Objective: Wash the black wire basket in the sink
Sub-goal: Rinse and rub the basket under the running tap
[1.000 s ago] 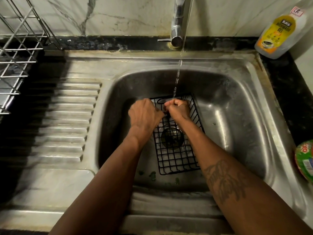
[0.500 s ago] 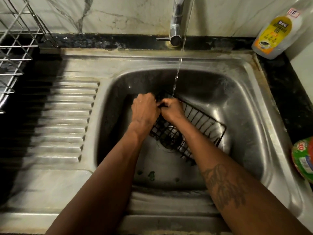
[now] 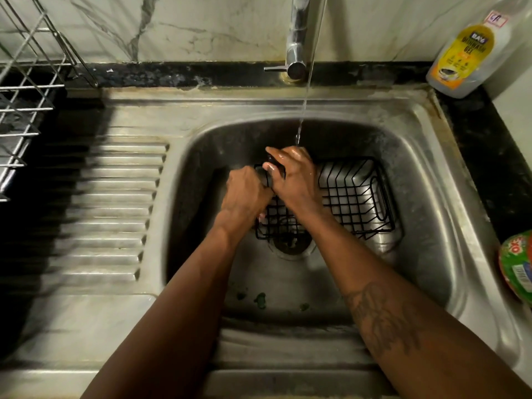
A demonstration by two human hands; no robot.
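Note:
The black wire basket (image 3: 352,197) lies in the steel sink (image 3: 417,156), its open side up and its long side running left to right over the drain (image 3: 290,243). My left hand (image 3: 244,197) grips the basket's left end wall, fingers curled round the wire. My right hand (image 3: 293,177) holds the same end from above, thumb and fingers wrapped over the rim. A thin stream of water (image 3: 305,96) from the tap (image 3: 296,38) falls onto my right hand's knuckles.
A dishwash gel bottle (image 3: 466,50) stands at the back right on the black counter. A green packet (image 3: 518,266) lies at the right edge. A steel wire dish rack (image 3: 26,90) stands at the left beside the ribbed drainboard (image 3: 115,208). Green scraps lie on the sink floor.
The basket has turned from lying lengthwise towards me, through a tilt, to lying crosswise with its open side up. Both hands stayed on the end under the stream; my right hand now lies over the rim.

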